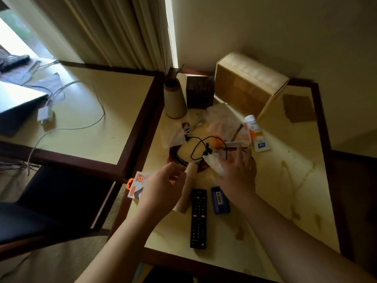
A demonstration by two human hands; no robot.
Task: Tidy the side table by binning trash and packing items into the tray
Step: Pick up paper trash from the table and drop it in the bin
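Cream laminate with a dark wood border forms the side table, which carries scattered clutter. A round tray with a dark rim sits at mid-table, holding a loose black cable; crumpled paper wrappers and a white tube lie at its far edge.

Left hand: fingers curled round a stack of paper cups, thumb and forefinger pinching near the top of the stack, evidently to keep the nested cups together while lifting. An orange-and-white retail card shows just behind this hand; whether it is gripped cannot be determined.

Right hand: fingers spread, reaching over the tray's near rim onto a white crumpled item, probably trash. Contact appears made, but a closed grip is not evident.

A black remote control and a blue packet lie flat near the front edge, unpacked. A cardboard box, a dark cube and a cone-shaped vase stand at the rear.

Assessment: sorting is at an early stage.
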